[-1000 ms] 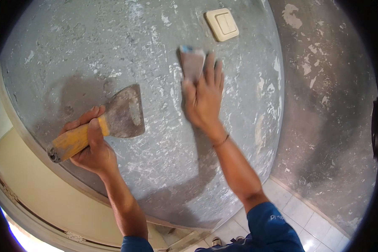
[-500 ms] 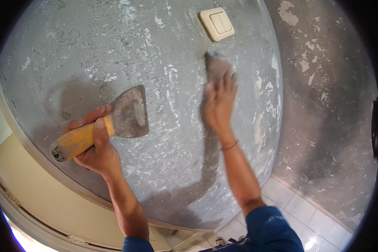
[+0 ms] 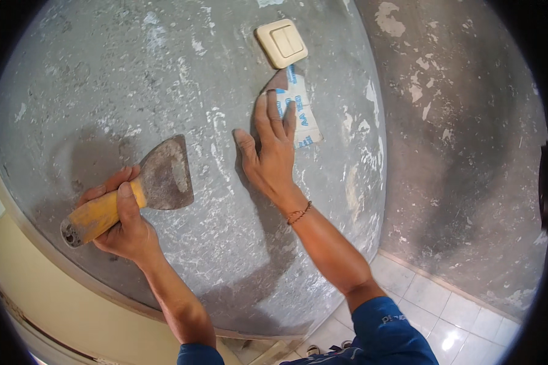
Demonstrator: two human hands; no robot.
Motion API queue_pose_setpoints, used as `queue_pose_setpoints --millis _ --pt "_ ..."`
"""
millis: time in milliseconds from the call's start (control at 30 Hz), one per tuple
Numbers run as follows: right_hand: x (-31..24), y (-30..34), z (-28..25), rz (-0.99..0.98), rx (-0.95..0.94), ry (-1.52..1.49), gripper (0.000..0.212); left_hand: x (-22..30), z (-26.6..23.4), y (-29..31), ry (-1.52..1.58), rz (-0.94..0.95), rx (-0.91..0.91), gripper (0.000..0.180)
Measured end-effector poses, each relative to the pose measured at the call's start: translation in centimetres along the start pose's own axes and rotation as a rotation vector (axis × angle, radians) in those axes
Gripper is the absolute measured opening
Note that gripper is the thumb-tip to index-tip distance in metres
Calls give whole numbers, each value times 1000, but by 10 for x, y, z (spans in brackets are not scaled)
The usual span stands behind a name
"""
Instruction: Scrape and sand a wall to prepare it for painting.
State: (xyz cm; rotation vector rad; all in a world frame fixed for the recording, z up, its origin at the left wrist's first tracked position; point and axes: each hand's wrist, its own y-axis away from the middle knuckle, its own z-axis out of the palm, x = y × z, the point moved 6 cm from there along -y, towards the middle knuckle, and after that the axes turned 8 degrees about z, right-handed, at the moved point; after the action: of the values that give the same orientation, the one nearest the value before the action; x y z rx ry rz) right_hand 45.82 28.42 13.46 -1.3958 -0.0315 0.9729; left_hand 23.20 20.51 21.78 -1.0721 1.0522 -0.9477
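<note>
My left hand [image 3: 128, 228] is wrapped round the yellow handle of a wide scraper [image 3: 165, 176], its worn grey blade pointing right, close to the wall. Up and to the right, my right hand [image 3: 273, 161] holds a piece of sandpaper [image 3: 305, 114] against the wall with outstretched fingers, thumb spread to the left. The sheet's white back with blue print faces me, and a brown corner is folded over at its top left. It sits just below a cream double light switch [image 3: 283, 44]. The grey wall [image 3: 219, 79] has patchy white marks.
A second wall [image 3: 450, 152], with flaking patches, meets this one at a corner on the right. White floor tiles [image 3: 429, 298] and my shoes show at the bottom. A cream panel [image 3: 36, 261] borders the wall at the lower left. A dark object [image 3: 545, 185] juts in at the right rim.
My right hand was blurred, with the sandpaper's brown side showing; now the white back shows and the hand is nearer the switch. My view shifted slightly; the left hand keeps the scraper.
</note>
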Motion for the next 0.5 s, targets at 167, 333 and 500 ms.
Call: queue_pose_setpoints --millis 167,333,500 --pt "31 -14 -19 -172 -100 -123 55 2 -2 -1 -25 25 -2 27" --pt "37 -24 -12 13 1 96 62 2 2 1 -12 73 -29 27" --pt "49 -35 -9 -2 67 152 42 1 7 -3 8 22 -38 26"
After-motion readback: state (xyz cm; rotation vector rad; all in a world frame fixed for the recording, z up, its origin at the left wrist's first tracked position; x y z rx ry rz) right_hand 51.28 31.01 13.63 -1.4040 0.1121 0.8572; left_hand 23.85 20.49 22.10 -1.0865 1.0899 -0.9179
